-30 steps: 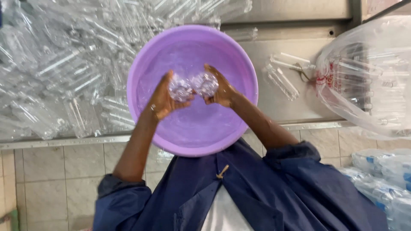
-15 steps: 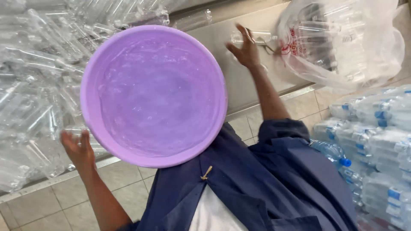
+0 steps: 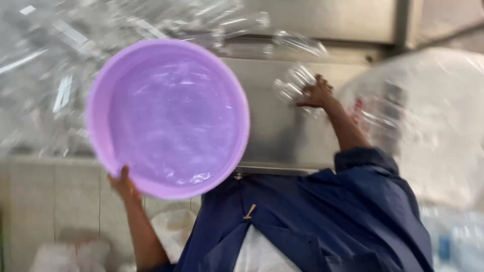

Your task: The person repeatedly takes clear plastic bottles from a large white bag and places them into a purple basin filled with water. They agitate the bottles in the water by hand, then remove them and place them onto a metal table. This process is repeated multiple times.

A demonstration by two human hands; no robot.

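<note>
Spillage is risked, since the purple basin (image 3: 169, 118) is gripped at its near rim by the left hand (image 3: 123, 184) alone, while clear bottles (image 3: 292, 83) seem clutched by the right hand (image 3: 316, 94), blurred.

A steel counter (image 3: 282, 131) carries heaped clear plastic bottles (image 3: 60, 75), with a purple basin (image 3: 166, 118) over it.

A round purple plastic basin (image 3: 169, 118) sits left on the steel surface (image 3: 282, 136), clear plastic tubes (image 3: 45, 75) heaped behind and left of it. A large clear plastic bag (image 3: 433, 126) lies right.
</note>
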